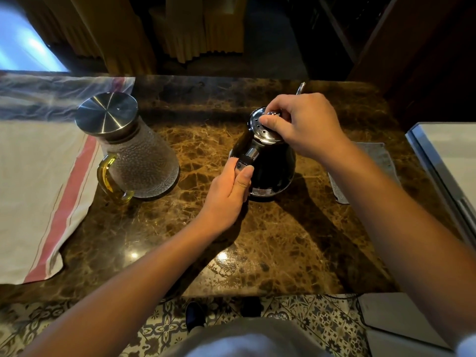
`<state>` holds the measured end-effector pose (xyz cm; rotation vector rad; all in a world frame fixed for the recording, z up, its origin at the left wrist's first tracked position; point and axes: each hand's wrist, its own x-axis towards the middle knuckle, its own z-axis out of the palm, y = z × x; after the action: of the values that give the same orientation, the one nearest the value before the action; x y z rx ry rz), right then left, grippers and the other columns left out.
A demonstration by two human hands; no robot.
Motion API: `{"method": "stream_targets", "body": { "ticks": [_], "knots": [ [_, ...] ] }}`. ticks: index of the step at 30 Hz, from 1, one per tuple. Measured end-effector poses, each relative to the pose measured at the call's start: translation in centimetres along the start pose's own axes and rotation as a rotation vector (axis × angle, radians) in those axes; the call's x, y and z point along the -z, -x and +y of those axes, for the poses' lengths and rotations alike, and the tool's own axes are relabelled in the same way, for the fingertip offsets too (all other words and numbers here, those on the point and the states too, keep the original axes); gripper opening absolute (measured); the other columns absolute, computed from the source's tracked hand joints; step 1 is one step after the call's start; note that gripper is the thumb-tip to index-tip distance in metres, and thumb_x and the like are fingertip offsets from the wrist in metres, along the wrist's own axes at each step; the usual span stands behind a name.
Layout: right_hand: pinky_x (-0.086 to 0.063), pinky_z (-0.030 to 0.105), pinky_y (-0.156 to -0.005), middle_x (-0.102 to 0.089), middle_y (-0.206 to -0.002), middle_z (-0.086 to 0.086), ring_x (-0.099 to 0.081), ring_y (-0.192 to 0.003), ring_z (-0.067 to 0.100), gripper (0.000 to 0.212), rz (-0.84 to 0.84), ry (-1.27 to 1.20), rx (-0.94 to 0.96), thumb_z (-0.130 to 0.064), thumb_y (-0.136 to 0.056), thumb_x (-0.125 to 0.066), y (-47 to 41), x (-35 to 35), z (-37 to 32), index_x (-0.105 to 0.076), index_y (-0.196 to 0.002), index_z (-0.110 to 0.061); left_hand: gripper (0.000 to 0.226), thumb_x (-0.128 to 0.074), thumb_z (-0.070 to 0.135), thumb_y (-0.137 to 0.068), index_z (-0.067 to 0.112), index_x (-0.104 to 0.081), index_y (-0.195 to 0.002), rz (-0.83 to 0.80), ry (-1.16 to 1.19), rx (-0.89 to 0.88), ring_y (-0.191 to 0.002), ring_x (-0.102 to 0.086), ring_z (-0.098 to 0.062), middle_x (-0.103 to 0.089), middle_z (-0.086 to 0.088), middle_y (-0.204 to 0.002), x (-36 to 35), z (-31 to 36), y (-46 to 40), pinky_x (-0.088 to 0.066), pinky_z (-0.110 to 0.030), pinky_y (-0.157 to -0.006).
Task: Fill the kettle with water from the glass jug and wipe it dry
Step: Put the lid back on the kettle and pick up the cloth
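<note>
A dark, shiny kettle stands on the brown marble counter, its thin spout pointing away from me. My left hand grips the kettle's handle on the near left side. My right hand pinches the knob of the perforated steel lid, which sits tilted over the kettle's mouth. The textured glass jug stands to the left, upright, with a steel lid on it and a yellowish handle facing me. A grey cloth lies flat to the right of the kettle.
A white cloth with a red stripe covers the counter's left side, with clear plastic sheeting behind it. A white, metal-edged surface adjoins the counter on the right. Patterned floor tiles lie below the near edge.
</note>
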<state>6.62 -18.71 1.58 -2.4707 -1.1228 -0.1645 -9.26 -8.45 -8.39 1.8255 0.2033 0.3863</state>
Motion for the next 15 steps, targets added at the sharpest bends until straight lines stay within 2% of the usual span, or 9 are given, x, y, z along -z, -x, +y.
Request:
{"method": "stream_targets", "body": {
  "ticks": [3, 8, 10, 15],
  "knots": [
    [-0.047, 0.032, -0.080, -0.073, -0.101, -0.006, -0.062, -0.095, 0.013, 0.030, 0.007, 0.030, -0.005, -0.045, -0.102, -0.061, 0.0, 0.0, -0.3, -0.073, -0.119, -0.024, 0.018, -0.037, 0.042, -0.104, 0.028, -0.048, -0.099, 0.021, 0.013, 0.004, -0.064, -0.055, -0.009, -0.057, 0.001, -0.073, -0.2, 0.3, 0.2, -0.047, -0.033, -0.059],
    [-0.053, 0.035, -0.085, -0.076, -0.102, -0.004, -0.067, -0.097, 0.015, 0.031, 0.032, -0.001, 0.019, -0.047, -0.101, -0.061, 0.2, -0.4, 0.2, -0.073, -0.118, -0.025, 0.018, -0.036, 0.041, -0.104, 0.029, -0.048, -0.098, 0.052, 0.000, 0.001, -0.066, -0.058, -0.018, -0.057, -0.002, -0.074, -0.5, 0.5, 0.5, -0.048, -0.035, -0.062],
    [-0.056, 0.037, -0.084, -0.076, -0.101, -0.004, -0.068, -0.095, 0.014, 0.030, 0.043, -0.054, 0.039, -0.047, -0.101, -0.060, 0.3, -0.8, 0.3, -0.073, -0.117, -0.024, 0.021, -0.036, 0.041, -0.104, 0.026, -0.048, -0.098, 0.083, -0.003, 0.003, -0.065, -0.056, -0.013, -0.057, -0.001, -0.074, -1.0, 0.4, 0.7, -0.047, -0.033, -0.061],
    [-0.055, 0.040, -0.081, -0.072, -0.101, -0.008, -0.063, -0.092, 0.011, 0.030, -0.008, -0.133, 0.086, -0.049, -0.101, -0.057, -0.2, -1.2, 0.5, -0.070, -0.116, -0.026, 0.027, -0.039, 0.046, -0.101, 0.021, -0.050, -0.102, 0.099, 0.139, 0.099, -0.069, -0.054, -0.001, -0.055, 0.006, -0.079, -2.8, 0.9, 1.3, -0.045, -0.016, -0.063]
  ]
}}
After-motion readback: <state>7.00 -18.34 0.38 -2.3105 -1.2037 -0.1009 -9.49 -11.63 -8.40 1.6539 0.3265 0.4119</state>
